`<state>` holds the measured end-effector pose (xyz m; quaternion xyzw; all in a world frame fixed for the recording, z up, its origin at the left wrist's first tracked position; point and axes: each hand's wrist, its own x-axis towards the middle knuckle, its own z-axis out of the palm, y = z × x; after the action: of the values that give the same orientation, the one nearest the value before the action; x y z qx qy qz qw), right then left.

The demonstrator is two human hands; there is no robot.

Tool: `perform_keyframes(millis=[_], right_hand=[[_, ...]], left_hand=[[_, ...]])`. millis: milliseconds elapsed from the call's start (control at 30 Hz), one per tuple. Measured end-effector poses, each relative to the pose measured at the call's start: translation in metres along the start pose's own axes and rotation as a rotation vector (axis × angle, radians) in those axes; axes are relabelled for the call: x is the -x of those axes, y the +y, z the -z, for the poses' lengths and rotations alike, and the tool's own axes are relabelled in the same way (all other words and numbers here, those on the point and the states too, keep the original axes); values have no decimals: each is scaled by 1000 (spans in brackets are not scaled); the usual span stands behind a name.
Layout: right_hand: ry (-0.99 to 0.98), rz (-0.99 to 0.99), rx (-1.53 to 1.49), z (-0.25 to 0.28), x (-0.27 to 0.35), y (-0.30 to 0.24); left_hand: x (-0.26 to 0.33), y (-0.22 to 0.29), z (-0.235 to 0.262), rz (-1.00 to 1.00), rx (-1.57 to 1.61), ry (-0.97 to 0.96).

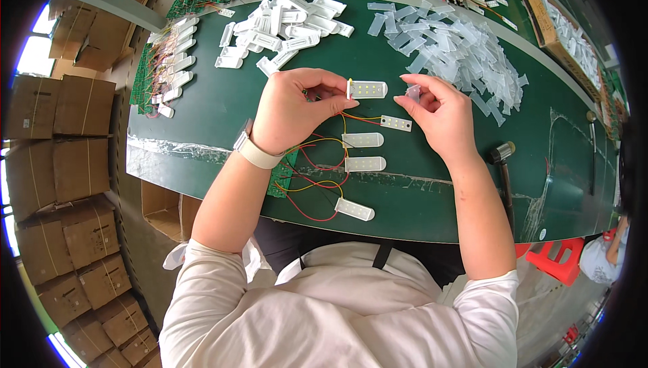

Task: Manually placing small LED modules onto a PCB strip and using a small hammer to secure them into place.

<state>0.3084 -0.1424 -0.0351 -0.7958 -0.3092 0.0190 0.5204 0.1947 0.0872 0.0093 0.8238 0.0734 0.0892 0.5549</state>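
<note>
My left hand [297,108] pinches a white LED lamp housing [368,90] by its left end, with a small LED board lying in it. In my right hand [442,115], thumb and fingers close on a small translucent plastic cover piece [413,93], apart from the housing. Below lies a bare white LED board [396,123] on red and yellow wires. Under it are three housings holding LED boards: an upper one [362,140], a middle one [365,164] and a tilted lower one [355,209]. Their wires run toward a green circuit board [282,176], partly hidden by my left wrist.
White empty housings [283,24] are heaped at the back; translucent cover pieces [459,47] are piled right of them. Wired green boards with housings [169,71] lie at left. A hammer [503,165] rests by my right forearm. A cardboard box [560,37] stands far right.
</note>
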Motion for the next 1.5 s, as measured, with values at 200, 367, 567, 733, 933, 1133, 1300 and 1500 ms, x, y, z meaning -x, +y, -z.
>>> perform_keyframes(millis=[200,367,567,733,933,1133,1300,1500], right_hand=[[12,-31,27,-3,3,-8],[31,47,-52,2,1,-5],[-113,-333,-490,4,0,-19],[-12,-204,-399,6,-1,-17],[-146,-339,-491,15,-1,-5],[9,-245,-479,-2,-2,-21],[-1,-123,-615,2,-1,-10],[-135,-158,-722,-6,6,-27]], left_hand=[[-1,-2,2,8,4,-16],[-1,-2,3,6,-19,-32],[-1,-4,3,9,7,-34],[-1,-4,3,17,69,-52],[0,-4,3,-15,50,-67],[1,-7,3,-55,76,-74],[2,-4,2,-43,50,-95],[2,-4,-1,-73,28,-113]])
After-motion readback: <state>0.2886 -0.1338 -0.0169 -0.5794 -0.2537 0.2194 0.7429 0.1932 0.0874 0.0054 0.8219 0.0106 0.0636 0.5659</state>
